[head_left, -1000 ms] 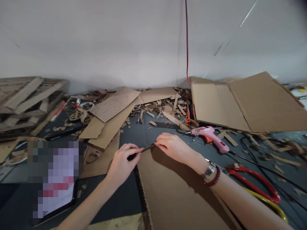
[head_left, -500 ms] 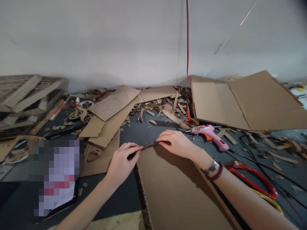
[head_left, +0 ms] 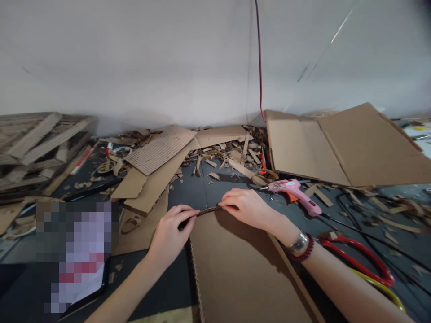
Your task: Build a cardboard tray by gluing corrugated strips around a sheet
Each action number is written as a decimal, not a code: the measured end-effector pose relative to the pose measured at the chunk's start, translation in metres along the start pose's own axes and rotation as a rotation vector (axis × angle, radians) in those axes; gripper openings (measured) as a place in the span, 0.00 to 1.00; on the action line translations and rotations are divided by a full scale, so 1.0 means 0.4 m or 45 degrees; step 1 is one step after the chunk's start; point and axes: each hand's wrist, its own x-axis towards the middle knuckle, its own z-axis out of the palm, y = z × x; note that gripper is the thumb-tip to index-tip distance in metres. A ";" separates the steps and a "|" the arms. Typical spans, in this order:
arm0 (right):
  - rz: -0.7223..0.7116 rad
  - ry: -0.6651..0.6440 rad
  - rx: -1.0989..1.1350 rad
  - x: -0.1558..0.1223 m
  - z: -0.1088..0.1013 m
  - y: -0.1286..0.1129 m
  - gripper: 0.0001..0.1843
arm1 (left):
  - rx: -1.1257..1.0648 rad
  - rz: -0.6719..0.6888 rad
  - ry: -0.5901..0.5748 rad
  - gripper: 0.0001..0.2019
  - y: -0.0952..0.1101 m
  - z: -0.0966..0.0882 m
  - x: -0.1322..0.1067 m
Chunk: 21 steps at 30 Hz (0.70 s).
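A narrow strip of corrugated cardboard (head_left: pixel 208 210) spans the gap between my hands, its wavy edge showing. My left hand (head_left: pixel 173 231) pinches its left end between thumb and fingers. At the right end, the fingertips of my right hand (head_left: pixel 247 207) are closed on it. Below lies a large brown cardboard panel (head_left: pixel 242 269), reaching toward me, with corrugated edges along its left side. The strip runs along the panel's far edge; whether it is stuck there I cannot tell. My right wrist wears a metal bracelet and a dark red beaded one.
A pink glue gun (head_left: pixel 296 193) lies to the right, its black cable trailing off. Nearer are red-handled scissors (head_left: pixel 360 255) and a yellow handle (head_left: pixel 380 287). Cardboard sheets (head_left: pixel 161 150), a folded cardboard piece (head_left: pixel 373 143) and scraps cover the back. A phone (head_left: pixel 87 287), partly blurred, is at left.
The view has shifted slightly, so the background sits a little lower. Both hands keep their pinch on the cardboard strip at the panel's far edge.
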 end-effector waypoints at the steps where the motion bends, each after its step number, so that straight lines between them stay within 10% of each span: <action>1: 0.003 0.011 -0.005 -0.002 -0.015 -0.004 0.08 | 0.000 -0.006 0.001 0.10 0.001 -0.001 -0.002; 10: 0.255 0.380 -0.091 -0.129 -0.219 0.031 0.11 | 0.005 -0.142 0.152 0.09 0.010 -0.008 -0.010; 21: 0.623 0.181 -0.105 -0.325 -0.158 0.058 0.09 | 0.030 -0.180 0.163 0.11 0.016 -0.022 -0.024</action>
